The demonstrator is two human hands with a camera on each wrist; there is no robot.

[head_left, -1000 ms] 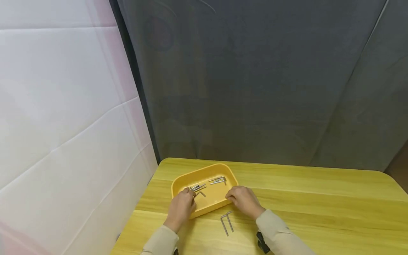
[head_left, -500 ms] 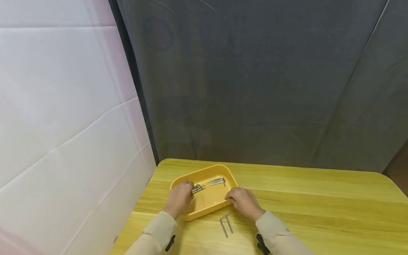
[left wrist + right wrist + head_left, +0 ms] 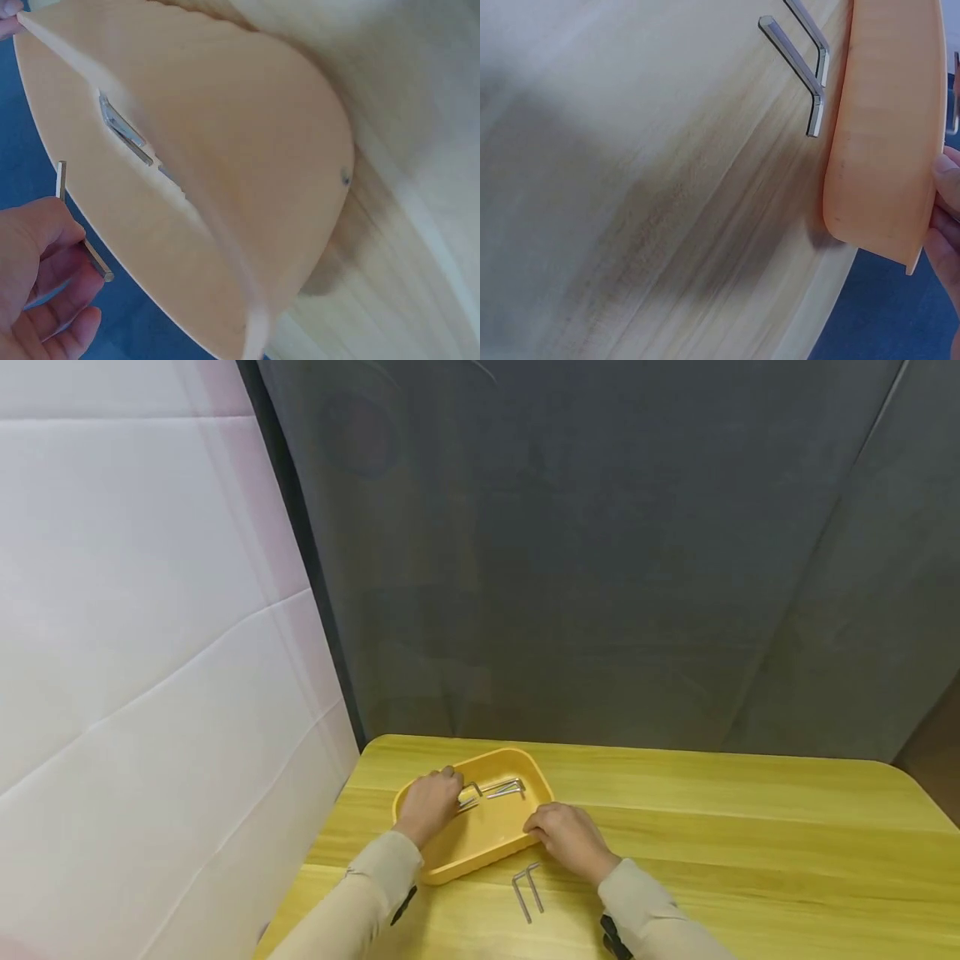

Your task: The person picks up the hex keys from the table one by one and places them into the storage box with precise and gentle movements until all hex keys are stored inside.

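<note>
A yellow plastic tray (image 3: pixel 487 831) sits on the wooden table (image 3: pixel 712 843) near its left edge. My left hand (image 3: pixel 450 781) is over the tray's far left part and pinches a small silver hex key (image 3: pixel 471 792). In the left wrist view the hex key (image 3: pixel 82 225) pokes out of that hand (image 3: pixel 71 251) beside the tray (image 3: pixel 225 150). Other hex keys (image 3: pixel 507 788) lie inside the tray. My right hand (image 3: pixel 542 827) grips the tray's near right corner; its fingers (image 3: pixel 946 187) curl over the tray's rim (image 3: pixel 885 150).
Two larger hex keys (image 3: pixel 524 890) lie side by side on the table just in front of the tray, also in the right wrist view as the hex key pair (image 3: pixel 802 60). A grey curtain (image 3: pixel 600 568) hangs behind, a white panel (image 3: pixel 135 610) to the left.
My left hand moved from the tray's near left rim to its far left part, now holding a hex key. The right hand stayed on the tray's corner.
</note>
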